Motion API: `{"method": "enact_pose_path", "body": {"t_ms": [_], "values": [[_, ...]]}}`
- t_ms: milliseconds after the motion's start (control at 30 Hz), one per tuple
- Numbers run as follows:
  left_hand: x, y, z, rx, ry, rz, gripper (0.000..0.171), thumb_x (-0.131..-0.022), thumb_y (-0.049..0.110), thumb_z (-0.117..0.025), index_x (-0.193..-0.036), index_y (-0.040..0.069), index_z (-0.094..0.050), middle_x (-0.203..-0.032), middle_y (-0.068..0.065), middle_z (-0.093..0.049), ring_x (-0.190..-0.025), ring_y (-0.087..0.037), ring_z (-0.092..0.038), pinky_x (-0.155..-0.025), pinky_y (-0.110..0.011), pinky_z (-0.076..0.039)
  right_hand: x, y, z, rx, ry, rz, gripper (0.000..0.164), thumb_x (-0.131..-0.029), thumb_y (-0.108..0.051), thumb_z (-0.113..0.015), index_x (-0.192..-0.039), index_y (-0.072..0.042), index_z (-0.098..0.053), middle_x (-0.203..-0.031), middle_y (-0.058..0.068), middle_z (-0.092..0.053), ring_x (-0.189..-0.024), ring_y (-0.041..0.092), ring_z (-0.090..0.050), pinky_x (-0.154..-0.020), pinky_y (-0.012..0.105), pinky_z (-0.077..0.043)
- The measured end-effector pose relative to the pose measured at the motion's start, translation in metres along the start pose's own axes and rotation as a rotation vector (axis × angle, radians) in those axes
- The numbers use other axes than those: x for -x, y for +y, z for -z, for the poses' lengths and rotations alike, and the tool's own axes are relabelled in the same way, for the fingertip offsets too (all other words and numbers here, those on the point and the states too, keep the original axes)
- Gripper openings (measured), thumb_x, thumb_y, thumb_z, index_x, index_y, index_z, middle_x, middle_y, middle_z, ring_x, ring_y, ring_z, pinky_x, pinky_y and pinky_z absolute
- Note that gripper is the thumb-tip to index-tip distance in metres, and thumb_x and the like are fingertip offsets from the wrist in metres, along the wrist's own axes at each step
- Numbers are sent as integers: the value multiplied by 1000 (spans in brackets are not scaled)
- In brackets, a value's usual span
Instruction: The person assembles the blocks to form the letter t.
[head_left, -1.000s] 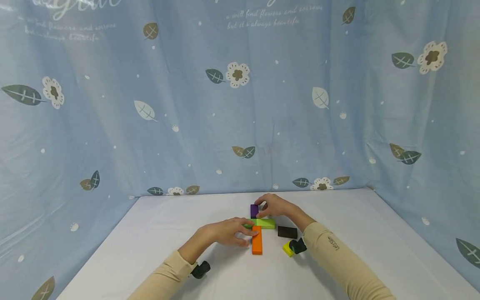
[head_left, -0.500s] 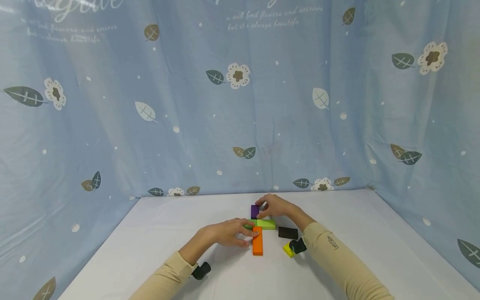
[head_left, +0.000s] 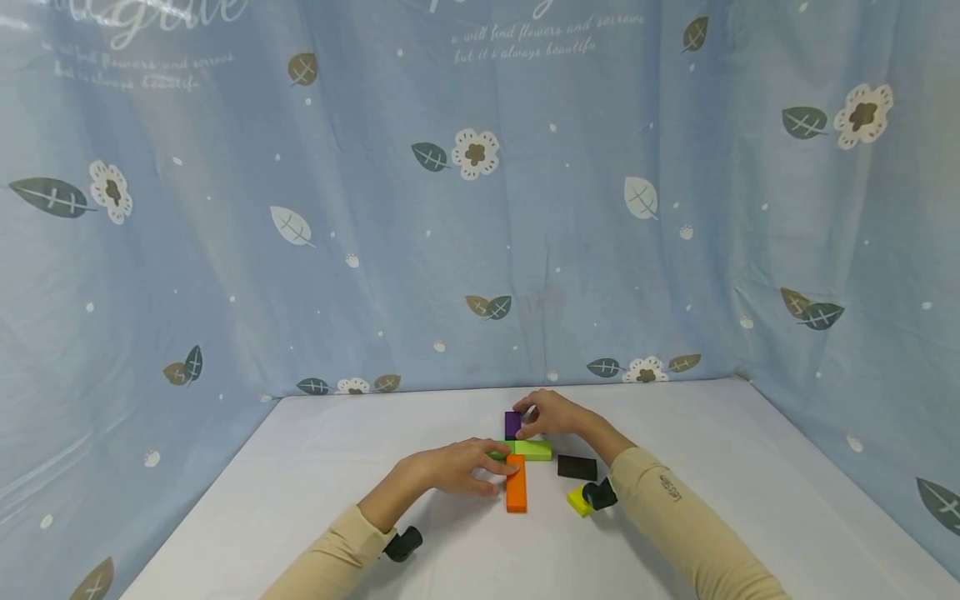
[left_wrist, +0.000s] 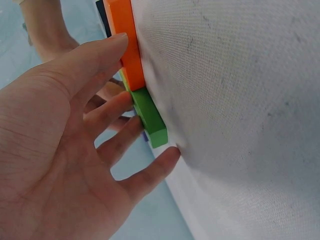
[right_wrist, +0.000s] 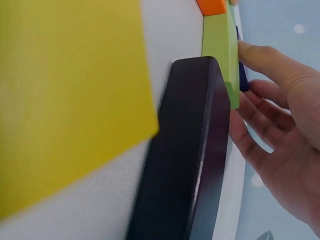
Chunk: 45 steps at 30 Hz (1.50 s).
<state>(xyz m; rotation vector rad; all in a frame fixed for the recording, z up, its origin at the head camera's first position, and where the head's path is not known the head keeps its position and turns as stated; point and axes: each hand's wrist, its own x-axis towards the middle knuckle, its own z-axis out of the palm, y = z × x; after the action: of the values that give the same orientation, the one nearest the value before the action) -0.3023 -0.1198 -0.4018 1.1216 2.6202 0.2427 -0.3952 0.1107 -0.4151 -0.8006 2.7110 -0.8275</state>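
Several coloured blocks lie joined in a cross on the white tabletop. My right hand (head_left: 551, 413) pinches the purple block (head_left: 512, 425) at the far arm between thumb and index finger. The near arm is an orange block (head_left: 516, 492). To the right points a light green block (head_left: 534, 450); a darker green block (left_wrist: 151, 117) points left, partly hidden under my left hand (head_left: 461, 465) in the head view. My left fingers lie loosely extended, touching the darker green block, with the thumb over the orange one. In the right wrist view, my right thumb overlaps the light green block's edge.
A black block (head_left: 577, 467) lies right of the cross, under my right forearm's side. Nearer still is a yellow block (head_left: 579, 501), partly covered by the right wrist camera (head_left: 600, 493). A blue patterned curtain (head_left: 480, 250) walls the table's back and sides.
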Motion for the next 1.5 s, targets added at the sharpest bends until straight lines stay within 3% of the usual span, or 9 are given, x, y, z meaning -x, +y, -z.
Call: {"method": "enact_pose_path", "body": {"t_ms": [400,733,933,1500], "values": [[-1,-1,-2,-4,15,2,47,-95,39,-63,-141,36,-52,-155,5,-40,-143,-23,-37,-116,-50,-35,3,4,1,-14,9,-7,54,-82,-28,-80,-130,-7,-63,-121,6,-68,-99,16,-64,-87,34,-58],[1,3,0,-1,6,12,46,-95,38,-63,-140,35,-54,-154,5,-41,-143,-22,-38,-117,-48,-35,5,8,1,-33,8,38,53,-82,-25,-80,-128,-4,-64,-118,8,-69,-95,16,-64,-84,32,-59],[2,4,2,5,5,11,45,-96,36,-63,-140,35,-54,-155,4,-41,-143,-22,-37,-117,-48,-34,5,7,2,-40,-1,12,52,-82,-28,-79,-128,-8,-64,-120,4,-68,-97,15,-64,-84,31,-58],[0,2,0,31,-2,30,46,-95,38,-63,-140,37,-53,-155,6,-40,-143,-22,-36,-117,-49,-34,6,8,3,-71,-19,-3,51,-82,-26,-80,-127,-7,-65,-124,7,-67,-98,17,-65,-82,31,-59]]}}
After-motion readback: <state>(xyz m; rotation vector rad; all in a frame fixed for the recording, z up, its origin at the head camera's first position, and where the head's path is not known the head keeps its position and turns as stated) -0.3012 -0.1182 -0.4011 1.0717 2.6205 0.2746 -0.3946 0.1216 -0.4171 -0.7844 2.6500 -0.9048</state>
